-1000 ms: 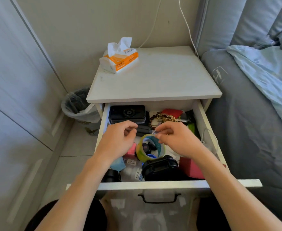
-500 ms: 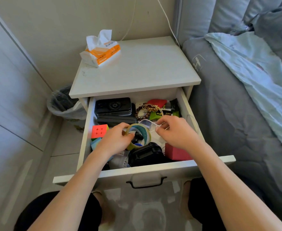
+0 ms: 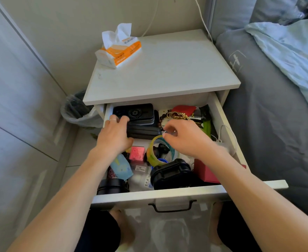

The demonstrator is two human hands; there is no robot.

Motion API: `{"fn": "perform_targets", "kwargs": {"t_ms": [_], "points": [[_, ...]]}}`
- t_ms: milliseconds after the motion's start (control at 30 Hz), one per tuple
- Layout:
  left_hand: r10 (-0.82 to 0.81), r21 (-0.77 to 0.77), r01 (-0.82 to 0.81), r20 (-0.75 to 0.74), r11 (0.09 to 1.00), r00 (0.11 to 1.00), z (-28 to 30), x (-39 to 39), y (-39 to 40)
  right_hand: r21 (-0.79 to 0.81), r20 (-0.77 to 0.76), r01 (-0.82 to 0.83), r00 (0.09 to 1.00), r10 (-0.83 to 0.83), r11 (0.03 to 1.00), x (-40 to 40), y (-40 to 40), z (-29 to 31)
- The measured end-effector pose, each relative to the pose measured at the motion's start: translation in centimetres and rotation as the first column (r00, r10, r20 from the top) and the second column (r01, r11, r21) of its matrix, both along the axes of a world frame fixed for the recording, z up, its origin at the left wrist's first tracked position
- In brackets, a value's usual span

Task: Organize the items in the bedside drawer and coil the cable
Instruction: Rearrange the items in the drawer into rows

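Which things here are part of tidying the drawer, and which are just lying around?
Part of the job: drawer, black case gripped by left hand, tape roll, white cable, right hand pinching something small.
Lying about: tissue pack, bin, bed.

I'm seeing the left hand point(image 3: 113, 137) leaving the tape roll point(image 3: 157, 151) and gripping the flat black case point(image 3: 144, 132), while the right hand point(image 3: 184, 139) is lifting slightly.
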State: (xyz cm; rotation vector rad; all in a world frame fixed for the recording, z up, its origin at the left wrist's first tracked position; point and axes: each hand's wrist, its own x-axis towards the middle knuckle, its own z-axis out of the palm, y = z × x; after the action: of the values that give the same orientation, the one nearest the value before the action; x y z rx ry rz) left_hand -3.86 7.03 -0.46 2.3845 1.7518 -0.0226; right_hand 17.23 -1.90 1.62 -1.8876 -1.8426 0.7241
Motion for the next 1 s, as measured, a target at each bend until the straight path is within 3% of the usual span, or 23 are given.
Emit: {"fn": "perform_targets", "kwargs": {"t_ms": [133,367,533,667,833,1000], "points": [[-0.138,0.039,0.141,-0.057,0.989,0.989,-0.6,0.4,1.2,-0.03,0.045,-0.022,0.999,0.023,0.999,-1.4,2.8,-0.6],[-0.098,0.22,0.029,0.31,0.975,0.946,1.3,-3.0,1.3,0.056,0.034,0.059,0.998,-0.06,0.997,-2.9,3.6,-0.7],[0.093,0.048,-0.163,0.651,0.985,0.753,2.1,-4.5,-0.5,-0.112,0.173,-0.228,0.954,0.245,0.967,-6.1,6.0,-0.1],[0.25,-0.094,-0.274,0.744,0.957,0.62,2.5,-5.9,-1.2,-0.261,0.26,-0.344,0.875,0.409,0.902,-9.9,8.0,-1.3],[0.218,-0.027,-0.287,0.719,0.957,0.659,2.4,-7.1,-1.3,-0.265,0.178,-0.362,0.893,0.414,0.894,-11.8,8.6,-2.3],[0.176,-0.003,-0.24,0.691,0.971,0.701,1.9,-7.3,-0.9,-0.214,0.325,-0.296,0.877,0.354,0.931,-9.1,8.3,-2.2]]}}
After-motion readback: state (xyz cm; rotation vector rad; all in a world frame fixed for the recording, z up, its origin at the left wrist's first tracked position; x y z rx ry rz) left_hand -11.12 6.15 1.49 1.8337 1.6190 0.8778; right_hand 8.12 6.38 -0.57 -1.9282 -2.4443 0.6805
